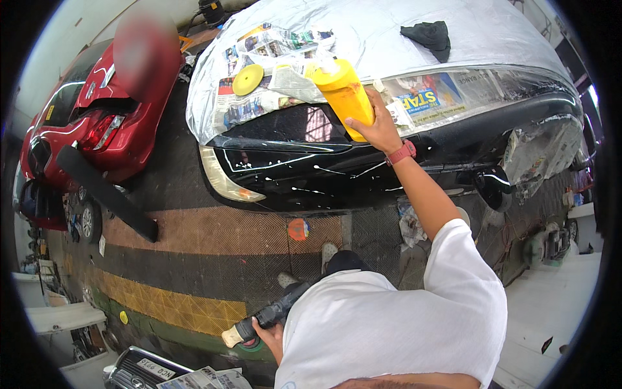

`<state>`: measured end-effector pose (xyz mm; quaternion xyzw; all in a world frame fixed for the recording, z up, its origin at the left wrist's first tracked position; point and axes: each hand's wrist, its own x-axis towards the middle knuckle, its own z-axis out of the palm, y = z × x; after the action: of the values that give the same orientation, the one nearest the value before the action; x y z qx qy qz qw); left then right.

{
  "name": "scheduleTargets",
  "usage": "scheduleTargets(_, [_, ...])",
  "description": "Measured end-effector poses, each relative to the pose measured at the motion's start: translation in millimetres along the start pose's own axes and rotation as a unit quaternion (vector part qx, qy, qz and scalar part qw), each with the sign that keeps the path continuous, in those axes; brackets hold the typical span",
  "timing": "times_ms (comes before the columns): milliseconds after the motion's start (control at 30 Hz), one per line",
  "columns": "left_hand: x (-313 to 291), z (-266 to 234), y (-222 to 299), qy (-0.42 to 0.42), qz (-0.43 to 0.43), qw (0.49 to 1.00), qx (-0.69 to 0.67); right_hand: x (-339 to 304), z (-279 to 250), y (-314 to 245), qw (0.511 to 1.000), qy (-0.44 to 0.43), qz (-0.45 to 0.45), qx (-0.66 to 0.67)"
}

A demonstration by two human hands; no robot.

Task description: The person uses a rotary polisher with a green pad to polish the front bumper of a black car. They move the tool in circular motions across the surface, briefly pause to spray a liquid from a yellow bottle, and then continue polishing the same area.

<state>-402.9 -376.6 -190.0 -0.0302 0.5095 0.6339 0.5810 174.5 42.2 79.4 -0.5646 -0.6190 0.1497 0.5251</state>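
Observation:
A yellow squeeze bottle [343,94] with a pale tip is gripped in my right hand [379,126], held over the edge of a black car. The tip points away from me. White drops and streaks of liquid [311,191] dot the glossy black fender [278,162] below. Low beside my left hip, my left hand [269,338] is closed around a black power polisher [272,314]. Its front end is pale, and a green and pinkish pad [251,345] shows partly beneath. A yellow round pad [248,80] lies on newspaper spread on the covered hood.
Silver sheeting [363,26] and newspaper [447,97] mask the black car; a dark cloth [431,40] lies on top. A red car [123,110] stands at left, with a person whose head is blurred. A silver grille [139,369] sits behind me on the left.

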Motion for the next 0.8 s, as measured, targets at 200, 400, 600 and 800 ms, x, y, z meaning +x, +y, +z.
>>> scheduleTargets(200, [-30.5,73.8,1.4,0.136,-0.073,0.983,-0.094,16.4,-1.0,25.3,0.998,-0.007,0.011,0.062])
scheduleTargets(400, [-35.0,67.0,-8.2,0.114,-0.055,0.989,-0.08,23.8,0.3,24.3,0.995,-0.017,0.031,0.09])
scheduleTargets(600, [-27.9,30.1,-22.9,0.04,0.024,0.999,-0.001,63.0,20.4,55.7,0.968,0.111,0.187,0.124])
scheduleTargets(800, [-31.4,66.2,-3.5,0.118,-0.066,0.984,-0.115,128.2,29.1,129.0,0.922,0.163,0.333,0.108])
